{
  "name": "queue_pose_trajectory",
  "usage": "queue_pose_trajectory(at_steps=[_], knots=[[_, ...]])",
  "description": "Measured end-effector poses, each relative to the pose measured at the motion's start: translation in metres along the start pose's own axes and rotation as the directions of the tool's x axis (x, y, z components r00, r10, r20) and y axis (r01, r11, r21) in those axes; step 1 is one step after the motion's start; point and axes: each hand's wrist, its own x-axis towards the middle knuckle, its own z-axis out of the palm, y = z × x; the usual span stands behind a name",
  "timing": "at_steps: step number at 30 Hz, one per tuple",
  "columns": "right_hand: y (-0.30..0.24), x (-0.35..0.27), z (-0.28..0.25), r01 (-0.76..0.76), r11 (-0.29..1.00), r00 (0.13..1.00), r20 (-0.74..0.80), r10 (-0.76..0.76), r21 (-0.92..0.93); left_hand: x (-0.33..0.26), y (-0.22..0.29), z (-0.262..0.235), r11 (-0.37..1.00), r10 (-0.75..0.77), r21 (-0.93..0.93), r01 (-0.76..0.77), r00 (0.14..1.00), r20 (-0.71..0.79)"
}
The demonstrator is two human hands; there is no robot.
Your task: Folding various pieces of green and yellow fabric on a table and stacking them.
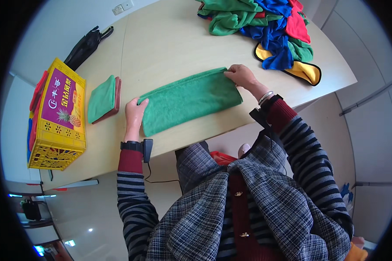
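Note:
A green towel (191, 103), folded into a long strip, lies across the table in front of me, slightly slanted with its right end farther away. My left hand (136, 114) is closed on its left end near the far corner, thumb on top and the other fingers partly hidden. At the far right corner, my right hand (243, 77) pinches the cloth's edge. To the left of the strip rests a small stack, a folded green cloth (102, 99) on top of a folded brownish-red cloth (117, 96).
A yellow plastic crate (59, 143) with coloured cloths inside stands at the table's left. Behind it lies a black umbrella-like item (85, 47). A loose heap of green, blue, red and yellow cloths (270, 32) covers the far right. The pale table (161, 39) has its near edge before my lap.

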Motion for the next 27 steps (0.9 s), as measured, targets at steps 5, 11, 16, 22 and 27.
queue_pose_trajectory(at_steps=[5, 11, 16, 22, 27], knots=[[0.004, -0.036, 0.003, -0.028, 0.991, 1.0, -0.007, 0.029, 0.129, -0.038, -0.011, -0.004, 0.982, -0.034, -0.188, 0.03, 0.999, -0.015], [0.003, -0.088, 0.024, 0.064, 0.994, 0.972, -0.23, -0.041, 0.093, -0.102, 0.025, 0.012, 0.999, -0.048, -0.022, 0.045, 0.984, -0.173], [-0.007, -0.105, 0.049, 0.203, 0.978, 0.845, -0.495, -0.203, -0.054, -0.113, 0.009, 0.031, 0.988, 0.147, 0.015, -0.152, 0.922, -0.357], [0.011, -0.113, 0.049, 0.209, 0.965, 0.798, -0.544, -0.261, -0.157, -0.135, 0.02, 0.035, 0.961, 0.185, 0.266, -0.074, 0.887, -0.423], [0.016, -0.12, 0.049, 0.208, 0.94, 0.769, -0.549, -0.328, -0.27, -0.153, 0.046, 0.039, 0.911, 0.15, 0.411, 0.033, 0.903, -0.403]])
